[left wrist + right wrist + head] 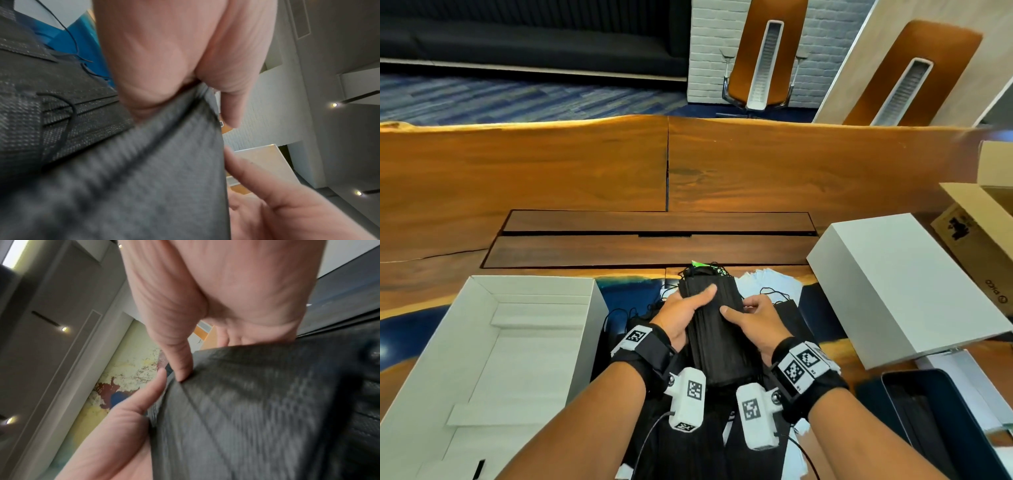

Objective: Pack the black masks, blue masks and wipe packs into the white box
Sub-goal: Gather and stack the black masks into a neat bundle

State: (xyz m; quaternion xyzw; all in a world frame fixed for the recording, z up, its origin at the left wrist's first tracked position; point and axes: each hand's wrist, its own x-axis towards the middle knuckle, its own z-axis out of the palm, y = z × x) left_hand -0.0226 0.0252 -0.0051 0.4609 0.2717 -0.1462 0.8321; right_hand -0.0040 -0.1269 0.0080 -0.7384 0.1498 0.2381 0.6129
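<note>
Head looks down; wrists close, somewhat blurred, share black masks [717, 329].

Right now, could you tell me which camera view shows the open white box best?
The head view: the open white box sits whole at the left, beside the left hand. The left and right wrist views show mostly black masks and fingers, not the box.

You can read only "PICO", printed upside down on the cardboard box [976, 246] far right of your fingers.
</note>
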